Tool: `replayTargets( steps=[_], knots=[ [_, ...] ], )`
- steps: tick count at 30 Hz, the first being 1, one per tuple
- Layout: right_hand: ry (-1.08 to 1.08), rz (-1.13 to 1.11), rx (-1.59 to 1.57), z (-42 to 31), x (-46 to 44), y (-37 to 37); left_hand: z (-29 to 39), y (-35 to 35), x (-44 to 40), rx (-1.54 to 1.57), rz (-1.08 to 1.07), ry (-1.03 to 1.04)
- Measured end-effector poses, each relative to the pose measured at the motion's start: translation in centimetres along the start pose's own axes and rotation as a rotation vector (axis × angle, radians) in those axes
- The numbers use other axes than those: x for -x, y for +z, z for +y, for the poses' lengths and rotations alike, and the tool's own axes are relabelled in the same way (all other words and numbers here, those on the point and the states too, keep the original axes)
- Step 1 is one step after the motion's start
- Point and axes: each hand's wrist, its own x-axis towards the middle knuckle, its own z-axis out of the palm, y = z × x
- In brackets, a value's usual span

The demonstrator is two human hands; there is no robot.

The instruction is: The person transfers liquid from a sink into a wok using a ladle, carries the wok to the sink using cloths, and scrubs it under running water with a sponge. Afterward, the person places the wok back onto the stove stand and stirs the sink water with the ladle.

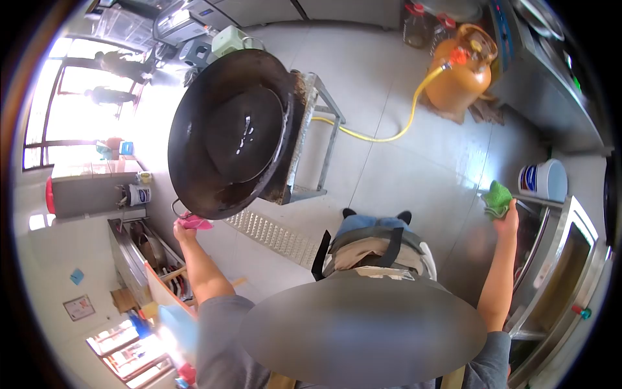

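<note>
A large dark wok [243, 133] rests tilted over a metal stand [321, 155], with a few bright glints on its inner surface. My left hand [184, 230] is closed on a pink cloth [196, 222] right beside the wok's ring handle [176, 207]. Whether its fingers also grip the handle I cannot tell. Out to the right, my right hand [508, 222] is closed around a crumpled green cloth [497, 198], held near the front of a metal cabinet [551, 285].
An orange gas cylinder [459, 78] stands on the floor at back right, its yellow hose [389, 138] running toward the stand. A white bucket [547, 180] sits at right. A perforated metal drain cover [272, 236] crosses the floor. Counters line the left.
</note>
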Motion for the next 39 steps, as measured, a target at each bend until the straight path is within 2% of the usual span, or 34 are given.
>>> replayTargets(
  steps=[1, 2, 4, 6, 9, 11, 13, 16, 18, 20, 22, 24, 27, 32, 36, 39],
  knots=[
    [-0.011, -0.036, 0.002, -0.1, 0.3, 2.0, 0.1, 0.2, -0.7, 0.038, -0.033, -0.001],
    [-0.016, -0.067, 0.000, 0.3, 1.1, 4.2, 0.3, 3.3, 1.1, 0.024, 0.159, 0.081],
    [0.036, -0.168, 0.022, 1.2, 0.7, 6.9, 1.0, 4.5, 1.5, 0.038, 0.046, 0.086],
    [0.059, -0.150, 0.054, 2.7, 0.7, 12.5, 1.9, 6.7, 3.1, 0.075, 0.000, 0.030],
    [0.068, -0.282, 0.075, 5.8, -1.0, 21.0, 1.3, 4.0, -0.4, 0.098, -0.129, 0.029],
    [0.070, -0.411, 0.089, 7.5, -0.7, 27.8, 1.0, 4.5, 0.4, 0.070, -0.137, 0.017],
    [0.089, -0.406, 0.123, 8.9, 1.6, 35.6, 0.9, 4.7, 0.6, 0.072, -0.147, 0.025],
    [0.113, -0.512, 0.186, 11.7, -2.3, 44.6, 0.2, 3.7, 0.4, 0.090, -0.175, 0.053],
    [0.108, -0.589, 0.238, 14.2, -3.3, 50.9, -0.6, 3.0, -0.4, 0.308, -0.229, 0.051],
    [0.127, -0.618, 0.284, 16.9, -3.8, 56.7, -2.2, 1.5, -1.9, 0.245, -0.259, 0.148],
    [0.152, -0.644, 0.347, 19.9, -3.8, 62.2, -3.3, -0.5, -4.2, -0.110, -0.241, 0.325],
    [0.190, -0.660, 0.430, 22.9, -3.9, 66.7, -2.8, 1.7, -2.9, -0.016, -0.127, 0.377],
    [0.189, -0.623, 0.567, 27.2, -4.2, 71.6, -1.9, 2.7, -1.5, -0.181, -0.007, 0.437],
    [0.297, -0.842, 0.675, 33.1, -7.2, 75.0, -2.1, 2.8, -0.9, -0.357, 0.120, 0.483],
    [0.369, -0.943, 0.718, 33.9, -6.6, 76.8, -2.3, 5.2, 2.1, -0.368, 0.272, 0.513],
    [0.331, -1.016, 0.726, 35.0, -6.2, 78.3, -2.1, 7.7, 5.1, -0.118, 0.399, 0.412]
  ],
)
